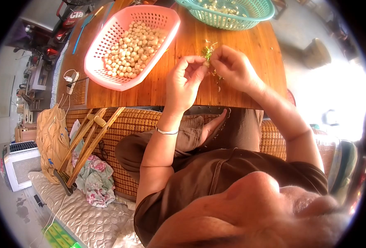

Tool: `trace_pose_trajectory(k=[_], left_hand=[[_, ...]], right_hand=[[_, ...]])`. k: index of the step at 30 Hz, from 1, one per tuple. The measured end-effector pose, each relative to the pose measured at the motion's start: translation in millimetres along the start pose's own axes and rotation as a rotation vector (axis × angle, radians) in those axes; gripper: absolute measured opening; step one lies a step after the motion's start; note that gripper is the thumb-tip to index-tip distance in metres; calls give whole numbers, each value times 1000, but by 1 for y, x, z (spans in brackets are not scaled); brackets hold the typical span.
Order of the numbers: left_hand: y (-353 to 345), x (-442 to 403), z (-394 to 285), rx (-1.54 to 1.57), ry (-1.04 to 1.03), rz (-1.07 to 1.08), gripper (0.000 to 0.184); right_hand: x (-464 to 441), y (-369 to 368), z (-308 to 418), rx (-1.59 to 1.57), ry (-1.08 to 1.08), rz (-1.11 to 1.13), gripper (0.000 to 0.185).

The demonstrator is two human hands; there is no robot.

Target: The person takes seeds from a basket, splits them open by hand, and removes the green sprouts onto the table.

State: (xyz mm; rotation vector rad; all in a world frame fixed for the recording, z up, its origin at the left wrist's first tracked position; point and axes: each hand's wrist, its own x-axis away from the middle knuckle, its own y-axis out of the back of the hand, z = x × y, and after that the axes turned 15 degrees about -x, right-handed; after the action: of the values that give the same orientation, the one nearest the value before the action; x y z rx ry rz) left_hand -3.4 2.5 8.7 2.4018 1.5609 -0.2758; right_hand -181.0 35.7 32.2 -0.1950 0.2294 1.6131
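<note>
Left hand (185, 80) upright, thumb and forefinger clamped on small pale round piece (206, 64), twelve o'clock, above brown wooden table (150, 93); right hand (232, 68) angled inward, fingertips together beside it; pink perforated plastic basket (93, 66), eleven o'clock.

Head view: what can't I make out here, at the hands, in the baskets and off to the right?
All in the head view:
- Small piece between left hand and right hand: mostly covered by fingers, too small to identify.
- Teal basket: far side cut off by the top edge.
- Pink basket: lower round pieces hidden under upper ones.
- Bright area at right: details lost in glare.
</note>
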Motion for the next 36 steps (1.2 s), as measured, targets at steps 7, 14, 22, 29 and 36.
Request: trace_pose_trajectory(k=[7, 14, 22, 29, 36], left_hand=[[2, 1, 3, 71, -4, 27, 14], [2, 0, 4, 44, -1, 17, 14], [3, -1, 7, 31, -37, -1, 15], [3, 0, 0, 38, 7, 1, 15], [3, 0, 3, 56, 29, 9, 15]], right_hand=[[0, 1, -5, 40, 47, 40, 9], [-1, 2, -7, 2, -8, 19, 8], [-2, 4, -10, -36, -9, 6, 7], [-3, 3, -11, -17, 80, -67, 5], [-4, 1, -7, 104, 124, -80, 11]])
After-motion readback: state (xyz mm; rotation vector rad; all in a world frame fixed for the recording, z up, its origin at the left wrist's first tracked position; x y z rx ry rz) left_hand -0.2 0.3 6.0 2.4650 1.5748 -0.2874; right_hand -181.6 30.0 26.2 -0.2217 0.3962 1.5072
